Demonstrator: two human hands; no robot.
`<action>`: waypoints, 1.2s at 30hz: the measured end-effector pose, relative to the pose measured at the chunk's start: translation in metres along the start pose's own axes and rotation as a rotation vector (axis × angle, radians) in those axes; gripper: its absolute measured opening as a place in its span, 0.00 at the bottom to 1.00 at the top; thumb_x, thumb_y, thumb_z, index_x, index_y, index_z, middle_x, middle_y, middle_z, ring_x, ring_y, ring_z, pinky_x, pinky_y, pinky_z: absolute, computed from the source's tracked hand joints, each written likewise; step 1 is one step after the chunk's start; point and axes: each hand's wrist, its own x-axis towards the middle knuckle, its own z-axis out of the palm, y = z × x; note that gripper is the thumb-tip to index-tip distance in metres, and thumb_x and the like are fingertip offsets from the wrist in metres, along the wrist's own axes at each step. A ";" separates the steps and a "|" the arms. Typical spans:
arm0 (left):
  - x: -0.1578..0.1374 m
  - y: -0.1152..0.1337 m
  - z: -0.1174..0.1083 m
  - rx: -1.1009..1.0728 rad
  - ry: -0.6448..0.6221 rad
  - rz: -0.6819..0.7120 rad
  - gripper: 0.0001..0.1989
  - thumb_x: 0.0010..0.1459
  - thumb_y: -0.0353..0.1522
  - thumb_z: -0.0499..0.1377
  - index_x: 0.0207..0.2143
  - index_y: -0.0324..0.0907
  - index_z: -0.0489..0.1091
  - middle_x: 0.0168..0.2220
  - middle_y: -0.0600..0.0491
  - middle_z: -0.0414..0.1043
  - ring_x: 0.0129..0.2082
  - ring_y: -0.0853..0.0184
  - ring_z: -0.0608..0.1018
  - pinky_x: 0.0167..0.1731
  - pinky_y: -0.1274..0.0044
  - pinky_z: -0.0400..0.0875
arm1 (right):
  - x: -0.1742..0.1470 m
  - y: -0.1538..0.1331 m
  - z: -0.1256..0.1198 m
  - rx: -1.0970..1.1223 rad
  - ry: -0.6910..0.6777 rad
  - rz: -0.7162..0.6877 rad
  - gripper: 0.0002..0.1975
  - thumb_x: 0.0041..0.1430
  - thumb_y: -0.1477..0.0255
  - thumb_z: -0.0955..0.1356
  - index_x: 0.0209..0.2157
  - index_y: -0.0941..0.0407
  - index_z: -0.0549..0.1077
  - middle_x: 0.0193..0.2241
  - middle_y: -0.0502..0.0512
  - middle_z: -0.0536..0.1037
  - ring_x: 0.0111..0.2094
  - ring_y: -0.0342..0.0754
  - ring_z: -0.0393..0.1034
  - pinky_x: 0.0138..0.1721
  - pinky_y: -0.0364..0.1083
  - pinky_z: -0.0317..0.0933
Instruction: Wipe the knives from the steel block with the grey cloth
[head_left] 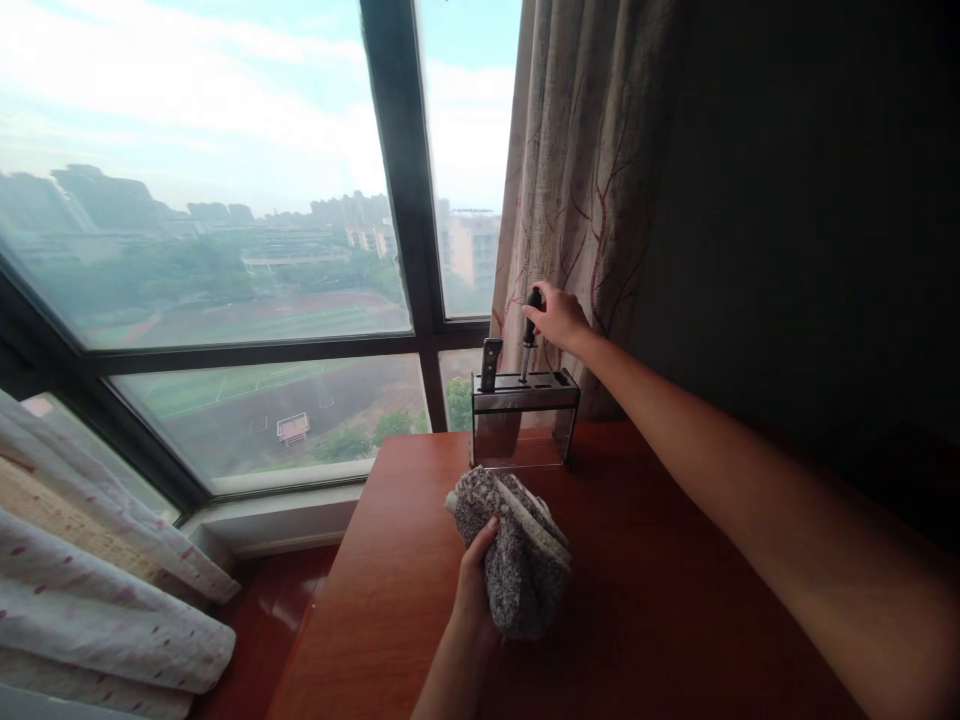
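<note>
The right hand [559, 318] is closed around the upper part of a black-handled tool [532, 325], which is held nearly upright over a knife rack [525, 400] at the far end of a wooden table [397, 560]. A bunched gray cloth [525, 570] is gripped by the left hand [474, 575], its thumb pressed along the near side, in front of the rack and apart from it.

The step in hand is judged to be the passing of the tool through a slot in the rack's top; whether it is being drawn out or lowered in cannot be told. A steady grip and a straight line along the slot seem to be called for by the next move, with the cloth kept clear of the metal.

The tool is seen as a dark, rounded handle above a slim, bright metal shaft, by which the rack's top is met; its lower end cannot be made out. A second black handle, that of a knife [490, 365], is held upright in the rack just to the left. The cloth is shown as thick, nubby and folded, with pale bands along one side.
</note>
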 end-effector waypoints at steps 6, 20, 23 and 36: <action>-0.001 0.001 0.004 0.023 0.016 0.022 0.27 0.54 0.35 0.62 0.53 0.29 0.66 0.39 0.40 0.80 0.45 0.48 0.78 0.53 0.60 0.65 | 0.037 -0.004 -0.029 0.178 0.062 0.022 0.20 0.56 0.70 0.68 0.51 0.56 0.68 0.32 0.54 0.78 0.23 0.47 0.74 0.32 0.50 0.70; 0.000 0.000 0.002 0.013 -0.008 0.022 0.22 0.57 0.35 0.59 0.51 0.33 0.70 0.40 0.42 0.80 0.47 0.49 0.78 0.55 0.61 0.63 | 0.055 -0.015 -0.077 0.545 0.182 -0.101 0.14 0.55 0.75 0.70 0.44 0.61 0.70 0.26 0.50 0.75 0.21 0.42 0.72 0.24 0.43 0.70; 0.000 0.000 -0.001 -0.002 -0.077 -0.013 0.19 0.57 0.36 0.59 0.47 0.32 0.73 0.40 0.42 0.80 0.49 0.48 0.76 0.56 0.61 0.61 | 0.037 -0.015 -0.095 0.627 0.198 -0.205 0.12 0.57 0.69 0.70 0.41 0.59 0.70 0.27 0.49 0.77 0.21 0.39 0.71 0.22 0.38 0.67; 0.000 0.001 -0.009 -0.081 -0.262 0.039 0.17 0.59 0.39 0.55 0.38 0.38 0.78 0.40 0.45 0.80 0.54 0.51 0.73 0.60 0.61 0.55 | -0.145 -0.002 -0.108 0.985 0.218 0.080 0.15 0.57 0.64 0.70 0.44 0.55 0.70 0.34 0.53 0.80 0.24 0.42 0.74 0.23 0.39 0.68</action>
